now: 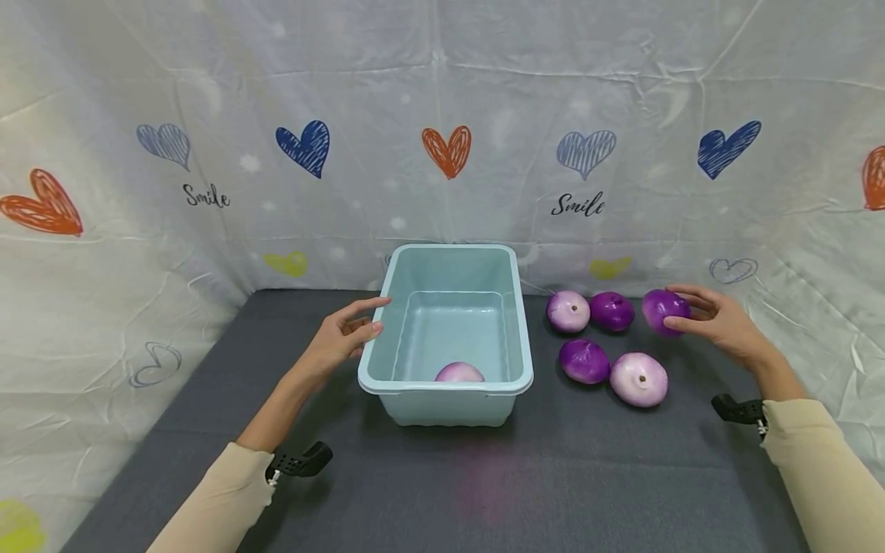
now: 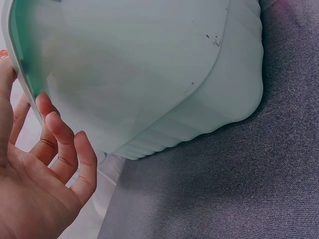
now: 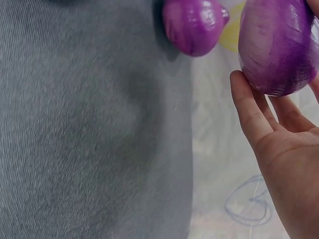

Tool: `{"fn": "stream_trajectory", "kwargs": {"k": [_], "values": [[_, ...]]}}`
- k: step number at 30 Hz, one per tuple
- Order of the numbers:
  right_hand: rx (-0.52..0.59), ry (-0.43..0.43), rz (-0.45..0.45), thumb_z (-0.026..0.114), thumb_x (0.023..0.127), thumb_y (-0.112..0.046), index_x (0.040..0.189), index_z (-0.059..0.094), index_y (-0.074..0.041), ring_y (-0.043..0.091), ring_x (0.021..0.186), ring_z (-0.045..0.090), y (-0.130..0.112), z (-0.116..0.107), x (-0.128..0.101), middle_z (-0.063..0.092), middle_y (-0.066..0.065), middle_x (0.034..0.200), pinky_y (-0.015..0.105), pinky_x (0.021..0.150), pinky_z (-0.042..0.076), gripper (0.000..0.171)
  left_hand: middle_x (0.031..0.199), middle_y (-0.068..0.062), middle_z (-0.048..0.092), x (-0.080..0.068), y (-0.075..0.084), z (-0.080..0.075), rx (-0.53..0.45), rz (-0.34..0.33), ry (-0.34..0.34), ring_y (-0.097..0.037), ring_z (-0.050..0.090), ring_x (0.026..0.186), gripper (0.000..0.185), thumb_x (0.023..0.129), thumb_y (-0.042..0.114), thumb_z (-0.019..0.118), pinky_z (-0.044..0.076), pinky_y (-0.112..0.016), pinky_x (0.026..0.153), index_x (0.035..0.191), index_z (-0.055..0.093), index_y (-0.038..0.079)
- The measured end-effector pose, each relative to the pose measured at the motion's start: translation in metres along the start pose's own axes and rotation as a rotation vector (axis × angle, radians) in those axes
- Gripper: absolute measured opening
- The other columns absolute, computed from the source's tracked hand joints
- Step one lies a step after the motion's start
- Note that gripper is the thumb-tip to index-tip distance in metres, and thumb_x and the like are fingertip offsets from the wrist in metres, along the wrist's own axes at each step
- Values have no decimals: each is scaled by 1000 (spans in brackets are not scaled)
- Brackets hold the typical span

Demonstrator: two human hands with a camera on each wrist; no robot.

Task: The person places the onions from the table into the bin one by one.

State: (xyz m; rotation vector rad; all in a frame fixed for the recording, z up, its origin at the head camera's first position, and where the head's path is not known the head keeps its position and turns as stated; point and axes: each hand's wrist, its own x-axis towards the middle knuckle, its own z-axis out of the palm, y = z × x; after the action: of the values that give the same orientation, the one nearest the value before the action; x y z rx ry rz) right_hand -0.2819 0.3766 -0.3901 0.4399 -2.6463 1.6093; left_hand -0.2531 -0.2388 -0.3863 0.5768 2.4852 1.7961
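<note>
A light blue plastic basin (image 1: 445,403) stands on the dark cloth, with one pale purple onion (image 1: 459,372) inside near its front wall. My left hand (image 1: 342,332) holds the basin's left rim, thumb and index finger over the edge; in the left wrist view, other fingers curl by the outer wall. At the right, my right hand (image 1: 719,322) grips a shiny purple onion (image 1: 664,311) between thumb and fingers. In the right wrist view, this gripped onion (image 3: 276,47) is raised over the fingers, partly cut off by the frame.
Several more onions lie right of the basin: a pale one (image 1: 568,312) and a dark purple one (image 1: 612,312) at the back, another dark one (image 1: 584,362) and a pale one (image 1: 639,380) in front. A white curtain (image 1: 442,77) with hearts hangs behind the cloth-covered table (image 1: 442,491).
</note>
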Motion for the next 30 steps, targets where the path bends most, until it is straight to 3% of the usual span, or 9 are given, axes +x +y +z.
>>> {"fn": "stream_trajectory", "kwargs": {"k": [7,14,20,30], "values": [[51,-16,-42,70,98,-7,148,50,-5,2,114,56,-12,6,2,54,-1,133,21,85,50,54,71,-3,42,-1,1,0,1,-6,3,-19,44,71,47,103,24,64,40,-37,64,149,54,18],[136,3,-54,71,95,1,144,53,1,5,111,62,-25,15,5,61,-7,127,24,85,52,53,73,-8,44,0,1,0,-8,-18,10,-19,46,75,47,103,23,65,41,-38,66,148,55,18],[133,-14,-70,71,95,0,145,52,0,9,112,63,-37,21,7,59,-2,131,27,84,53,54,84,-8,57,0,2,0,7,-17,13,-20,53,85,46,103,22,64,44,-40,70,148,56,15],[147,-45,-82,73,94,0,145,53,-2,15,115,61,-54,30,12,56,5,136,31,84,54,56,79,-8,57,0,5,-1,13,-6,16,-20,50,75,46,102,20,66,44,-36,67,147,57,14]]}}
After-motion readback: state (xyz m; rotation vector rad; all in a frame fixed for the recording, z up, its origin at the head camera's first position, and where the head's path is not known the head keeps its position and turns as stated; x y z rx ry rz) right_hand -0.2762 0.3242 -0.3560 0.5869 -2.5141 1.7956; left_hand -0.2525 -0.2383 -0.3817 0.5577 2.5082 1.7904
